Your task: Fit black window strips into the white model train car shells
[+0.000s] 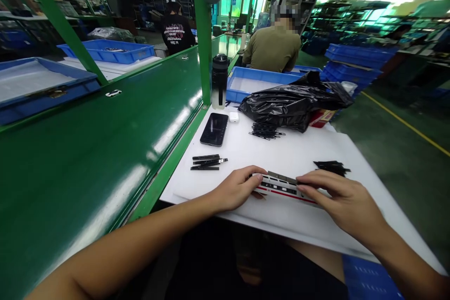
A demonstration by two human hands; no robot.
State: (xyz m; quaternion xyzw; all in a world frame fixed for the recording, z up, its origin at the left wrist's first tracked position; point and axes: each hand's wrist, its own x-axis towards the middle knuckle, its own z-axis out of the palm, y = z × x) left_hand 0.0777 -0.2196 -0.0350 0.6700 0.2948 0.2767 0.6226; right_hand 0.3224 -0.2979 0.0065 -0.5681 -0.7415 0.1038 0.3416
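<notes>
A white model train car shell (277, 189) with a red stripe and dark windows is held low over the front of the white work surface. My left hand (239, 188) is closed around its left end. My right hand (337, 197) pinches near its right end, thumb and fingers at the upper edge. Along the top of the shell runs a dark strip (281, 176), partly covered by the right fingertips; whether it is seated cannot be made out. Beyond my right hand lies a pile of black strips (332, 167). Several longer black pieces (207, 162) rest left of my left hand.
Farther back are a phone (214, 129), a white earbud case (234, 116), thin black frames (265, 131), a black plastic bag (288, 105) and a dark bottle (220, 79). A green conveyor belt (105, 150) runs along the left. Two people sit ahead near blue trays (242, 75).
</notes>
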